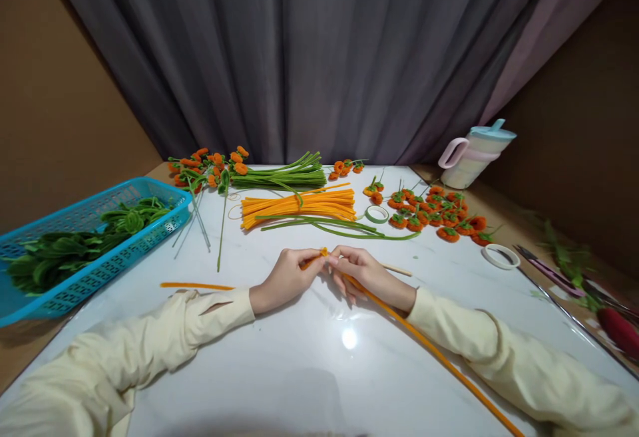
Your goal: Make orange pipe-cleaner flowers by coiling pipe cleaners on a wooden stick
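Observation:
Both my hands meet over the middle of the white table, pinching an orange pipe cleaner [439,355]. Its bent or coiled tip shows as a small loop between the fingertips. My left hand [291,276] is closed on the orange stem from the left. My right hand [367,274] grips it from the right, and one long end runs down under the right forearm to the front edge. Beyond the hands lies a bundle of orange pipe cleaners [299,207], with loose green pipe cleaners [344,225] in front of it. A thin pale stick [398,269] lies beside my right hand.
A blue basket [100,261] of green leaves stands left. Orange flowers on stems [214,167] and green pipe cleaners [279,176] lie at the back. Finished orange flower heads [439,211], tape rolls [500,257], scissors [554,277] and a cup [472,161] sit to the right.

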A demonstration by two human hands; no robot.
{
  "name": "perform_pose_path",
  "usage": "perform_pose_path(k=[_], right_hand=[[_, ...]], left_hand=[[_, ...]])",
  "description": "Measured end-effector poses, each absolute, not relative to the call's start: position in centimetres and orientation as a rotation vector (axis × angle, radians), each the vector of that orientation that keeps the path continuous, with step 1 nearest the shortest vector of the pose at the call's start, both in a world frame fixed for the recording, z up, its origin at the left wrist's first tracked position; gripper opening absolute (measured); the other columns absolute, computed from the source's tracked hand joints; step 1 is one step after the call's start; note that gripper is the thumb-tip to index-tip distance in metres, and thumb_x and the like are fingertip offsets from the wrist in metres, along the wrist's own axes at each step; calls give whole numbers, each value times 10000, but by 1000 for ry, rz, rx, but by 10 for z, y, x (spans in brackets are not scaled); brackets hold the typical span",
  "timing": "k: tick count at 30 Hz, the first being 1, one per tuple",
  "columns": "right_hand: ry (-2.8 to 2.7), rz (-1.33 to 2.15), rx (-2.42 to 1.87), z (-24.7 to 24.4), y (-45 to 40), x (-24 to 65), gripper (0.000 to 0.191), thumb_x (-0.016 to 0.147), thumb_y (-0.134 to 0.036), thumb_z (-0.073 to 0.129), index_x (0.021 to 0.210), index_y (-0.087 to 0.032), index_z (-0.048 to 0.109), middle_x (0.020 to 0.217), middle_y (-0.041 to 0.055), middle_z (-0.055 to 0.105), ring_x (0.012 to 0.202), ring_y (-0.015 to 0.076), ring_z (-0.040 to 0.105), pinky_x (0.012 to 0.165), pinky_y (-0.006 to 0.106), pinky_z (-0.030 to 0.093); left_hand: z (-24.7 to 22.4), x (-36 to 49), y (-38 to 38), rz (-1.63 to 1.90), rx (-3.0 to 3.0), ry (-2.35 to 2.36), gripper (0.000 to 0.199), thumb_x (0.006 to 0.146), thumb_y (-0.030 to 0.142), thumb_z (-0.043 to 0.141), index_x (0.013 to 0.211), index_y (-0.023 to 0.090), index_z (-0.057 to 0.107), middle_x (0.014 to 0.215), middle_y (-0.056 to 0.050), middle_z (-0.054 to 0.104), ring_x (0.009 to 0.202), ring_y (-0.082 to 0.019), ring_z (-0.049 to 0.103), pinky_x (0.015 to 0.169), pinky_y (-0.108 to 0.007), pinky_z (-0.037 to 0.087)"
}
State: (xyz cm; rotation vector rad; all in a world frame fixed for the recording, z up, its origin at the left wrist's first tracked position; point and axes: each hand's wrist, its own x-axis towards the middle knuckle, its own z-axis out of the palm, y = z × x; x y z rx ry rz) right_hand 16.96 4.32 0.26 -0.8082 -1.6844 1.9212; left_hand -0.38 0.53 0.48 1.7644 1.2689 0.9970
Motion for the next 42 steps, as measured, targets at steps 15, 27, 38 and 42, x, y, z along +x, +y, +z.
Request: perform_pose_path(k=[15, 27, 38, 42], right_hand=[[-1711, 1815, -798, -2, 43, 165, 317, 865, -480, 491, 808, -169, 464, 542, -44, 582, 278, 31, 350, 306, 156, 375], [-1772, 1747, -789, -2, 42, 164, 314, 863, -485, 491, 852, -174, 448, 569, -46, 589, 272, 27, 343, 306, 162, 392], [-1749, 1747, -753, -3, 43, 164, 283, 900, -461, 434, 864, -180, 430, 625, -39, 605, 284, 26, 340, 309, 167, 399], [-1774, 1696, -741, -1, 41, 164, 267, 907, -452, 421, 880, -186, 413, 659, -37, 615, 299, 26, 331, 320, 171, 405]], left_hand=[[0, -5, 8, 1067, 1866, 1322, 336, 899, 312, 415, 659, 141, 575, 583, 7, 517, 588, -106, 458, 601, -214, 367], [-3, -7, 9, 1037, 2093, 1349, 329, 909, 273, 389, 641, 172, 550, 631, -11, 512, 638, -135, 449, 649, -249, 352], [13, -11, 17, 972, 1960, 1346, 204, 862, 218, 477, 803, 158, 663, 806, -30, 670, 757, -150, 576, 714, -234, 411], [31, -15, 21, 916, 1994, 1336, 190, 834, 185, 491, 821, 156, 678, 851, -28, 693, 761, -150, 593, 702, -230, 410]])
